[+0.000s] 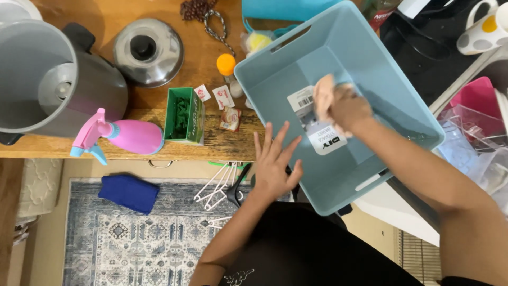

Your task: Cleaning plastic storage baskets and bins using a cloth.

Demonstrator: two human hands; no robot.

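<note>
A light blue plastic storage basket rests tilted against the wooden table's edge, its opening facing me. A white label is stuck on its inside bottom. My right hand is inside the basket, closed on a pale peach cloth pressed against the bottom by the label. My left hand lies flat with fingers spread on the basket's near left wall, bracing it.
On the wooden table stand a grey bucket, a steel lid, a pink spray bottle, a green box and small sachets. A blue cloth and white hangers lie on the patterned rug. Clear and pink containers sit at right.
</note>
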